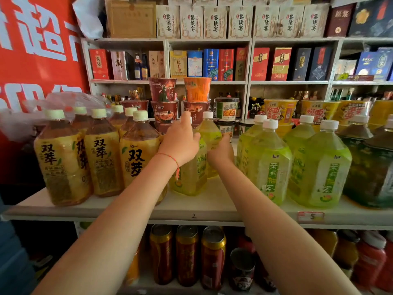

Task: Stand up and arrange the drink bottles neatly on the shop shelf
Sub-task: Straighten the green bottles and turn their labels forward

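Large drink bottles stand upright on a white shelf [212, 206]. Amber tea bottles [63, 158] fill the left, pale green tea bottles [268, 162] the right, darker bottles [370, 167] the far right. In the middle stand two yellow-green bottles, one in front [191, 177] and one behind [209, 135]. My left hand [180, 139] rests over the top of the front bottle, hiding its cap. My right hand [221, 152] wraps the right side of the rear bottle's body. Both bottles look upright.
Stacked instant-noodle cups [163, 103] stand right behind the middle bottles, with more cups [280, 111] behind the green ones. Boxed liquor fills the back wall shelves [212, 64]. Cans [187, 254] sit on the shelf below. A gap of bare shelf lies beside the middle bottles.
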